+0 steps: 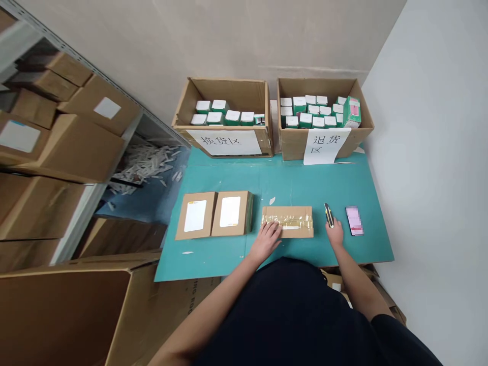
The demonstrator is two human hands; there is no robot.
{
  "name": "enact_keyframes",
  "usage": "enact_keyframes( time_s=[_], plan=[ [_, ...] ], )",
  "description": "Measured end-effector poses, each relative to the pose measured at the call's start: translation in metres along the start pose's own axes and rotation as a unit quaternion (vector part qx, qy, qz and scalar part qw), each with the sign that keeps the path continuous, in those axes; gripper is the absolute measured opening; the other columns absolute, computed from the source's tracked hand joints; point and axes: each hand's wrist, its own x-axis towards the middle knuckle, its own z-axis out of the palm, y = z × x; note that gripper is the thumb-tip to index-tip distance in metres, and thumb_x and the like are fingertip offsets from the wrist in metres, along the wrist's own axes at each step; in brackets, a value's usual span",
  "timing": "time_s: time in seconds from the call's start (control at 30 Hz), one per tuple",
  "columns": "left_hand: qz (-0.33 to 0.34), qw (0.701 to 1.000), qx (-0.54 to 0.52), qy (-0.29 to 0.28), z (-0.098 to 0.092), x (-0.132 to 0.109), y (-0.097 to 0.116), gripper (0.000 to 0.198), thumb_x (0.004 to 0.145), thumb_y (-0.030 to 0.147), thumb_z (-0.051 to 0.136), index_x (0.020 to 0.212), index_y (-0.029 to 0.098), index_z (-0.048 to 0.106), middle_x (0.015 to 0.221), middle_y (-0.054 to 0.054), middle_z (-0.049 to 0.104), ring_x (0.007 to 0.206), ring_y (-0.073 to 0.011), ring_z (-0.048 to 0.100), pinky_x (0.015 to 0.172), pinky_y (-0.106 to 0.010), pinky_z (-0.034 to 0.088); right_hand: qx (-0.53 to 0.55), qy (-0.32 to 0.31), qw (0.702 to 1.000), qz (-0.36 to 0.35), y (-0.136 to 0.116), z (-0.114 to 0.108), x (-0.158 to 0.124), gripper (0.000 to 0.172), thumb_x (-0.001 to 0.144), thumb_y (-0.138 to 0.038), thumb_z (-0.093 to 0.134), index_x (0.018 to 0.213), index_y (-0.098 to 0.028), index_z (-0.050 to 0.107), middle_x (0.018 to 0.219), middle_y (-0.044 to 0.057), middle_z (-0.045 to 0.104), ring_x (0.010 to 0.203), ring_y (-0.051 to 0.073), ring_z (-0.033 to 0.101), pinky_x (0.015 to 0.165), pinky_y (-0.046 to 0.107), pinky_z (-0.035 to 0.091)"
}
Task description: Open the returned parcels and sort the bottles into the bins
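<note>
In front of me a taped cardboard box [297, 217] lies on the green tabletop [282, 178], with shiny tape along its upper face. My left hand [268, 238] rests on the left end of this box, fingers stretched out. To the right, my right hand [334, 233] holds a utility knife [328, 215] with a black and yellow body, its tip pointing away from me. The knife is apart from the box. A phone [355, 221] with a pink screen lies just right of that hand.
Two labelled cardboard parcels [209, 216] sit side by side on the left. At the back stand two open cartons, a left one [224, 137] and a right one [292, 145], holding several green-and-white boxes. Shelves with cartons [76, 147] line the left; a large open carton [145, 295] stands below.
</note>
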Motion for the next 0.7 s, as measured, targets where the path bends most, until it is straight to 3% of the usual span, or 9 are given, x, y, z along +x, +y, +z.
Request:
enact_keyframes(
  time_s=[0.2, 0.37, 0.5, 0.7],
  plan=[
    [0.001, 1.000, 0.012, 0.000, -0.003, 0.002, -0.001, 0.049, 0.097, 0.030, 0.053, 0.146, 0.023, 0.050, 0.142, -0.014, 0.060, 0.137, -0.0317, 0.052, 0.119, -0.053, 0.035, -0.030, -0.018, 0.999, -0.021, 0.013, 0.019, 0.014, 0.050, 0.095, -0.030, 0.049, 0.139, -0.007, 0.054, 0.114, 0.017, 0.068, 0.106, 0.029, 0.062, 0.088, 0.033, 0.044],
    [0.007, 1.000, 0.017, 0.003, -0.006, 0.007, -0.002, 0.043, 0.098, 0.029, 0.051, 0.140, 0.020, 0.056, 0.137, -0.015, 0.063, 0.131, -0.0318, 0.056, 0.118, -0.052, 0.037, -0.044, -0.005, 0.999, -0.004, 0.012, 0.024, 0.013, 0.043, 0.094, -0.030, 0.053, 0.130, -0.005, 0.059, 0.122, 0.021, 0.063, 0.113, 0.030, 0.058, 0.093, 0.033, 0.042],
    [0.008, 1.000, 0.006, 0.006, -0.007, 0.009, -0.005, 0.043, 0.098, 0.031, 0.051, 0.140, 0.023, 0.056, 0.135, -0.014, 0.063, 0.130, -0.0323, 0.056, 0.117, -0.052, 0.038, -0.061, 0.016, 0.998, 0.012, 0.012, 0.022, 0.011, 0.047, 0.097, -0.035, 0.053, 0.133, -0.007, 0.059, 0.127, 0.022, 0.060, 0.118, 0.033, 0.055, 0.098, 0.037, 0.040],
    [0.009, 1.000, -0.012, 0.018, -0.004, 0.008, -0.008, 0.045, 0.097, 0.032, 0.052, 0.141, 0.023, 0.056, 0.134, -0.015, 0.064, 0.129, -0.0328, 0.057, 0.116, -0.054, 0.038, -0.048, 0.031, 0.994, 0.093, 0.025, 0.003, 0.025, 0.062, 0.102, -0.037, 0.037, 0.155, -0.006, 0.035, 0.130, 0.023, 0.061, 0.119, 0.033, 0.058, 0.094, 0.037, 0.044]
  ],
)
